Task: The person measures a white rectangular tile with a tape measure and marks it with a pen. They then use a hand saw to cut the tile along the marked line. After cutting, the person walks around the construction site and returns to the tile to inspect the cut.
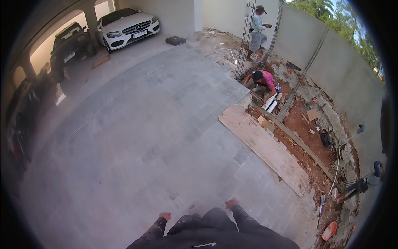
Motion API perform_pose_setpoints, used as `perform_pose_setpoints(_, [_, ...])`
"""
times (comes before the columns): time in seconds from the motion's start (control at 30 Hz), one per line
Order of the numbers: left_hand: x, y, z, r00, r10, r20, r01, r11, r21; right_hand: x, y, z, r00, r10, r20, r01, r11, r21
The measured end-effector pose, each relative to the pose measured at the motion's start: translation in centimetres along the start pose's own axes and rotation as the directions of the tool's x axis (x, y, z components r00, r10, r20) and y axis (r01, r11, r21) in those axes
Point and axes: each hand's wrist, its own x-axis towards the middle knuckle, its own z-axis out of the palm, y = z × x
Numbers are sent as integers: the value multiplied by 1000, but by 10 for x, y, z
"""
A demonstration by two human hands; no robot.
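My left hand (165,216) hangs low in front of my body, above the grey stone paving (166,124). Its fingers look loosely curled, and nothing shows in them. On the other side of my dark trousers (215,218), my right hand (232,203) is held a little further forward. Its fingers also curl inward, with no object visible. Neither hand touches anything. The long pale board (265,149) lies ahead and to the right, along the paving's edge, well beyond my right hand.
A person in pink (268,79) crouches by white pipes (270,102) in the dug-up strip. Another person (258,29) stands beside steel rebar columns (245,39). Right: a third person (365,182) and an orange-red shovel blade (329,231). A white car (126,28) and dark vehicle (70,45) are parked far left.
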Motion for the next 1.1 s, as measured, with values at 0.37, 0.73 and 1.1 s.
perform_pose_setpoints(0.37, [148, 443, -94, 916, 357, -181, -353, 934, 54, 203, -109, -77, 943, 266, 202, -236, 958, -161])
perform_pose_setpoints(0.73, [222, 723, -63, 816, 563, 132, -449, 473, 758, 523, -605, -427, 963, -162, -218, 230, 912, 339])
perform_pose_setpoints(1.1, [374, 1065, -147, 891, 344, 295, -384, 228, 895, 679, -878, -549, 995, 56, -79, -37, 975, 217])
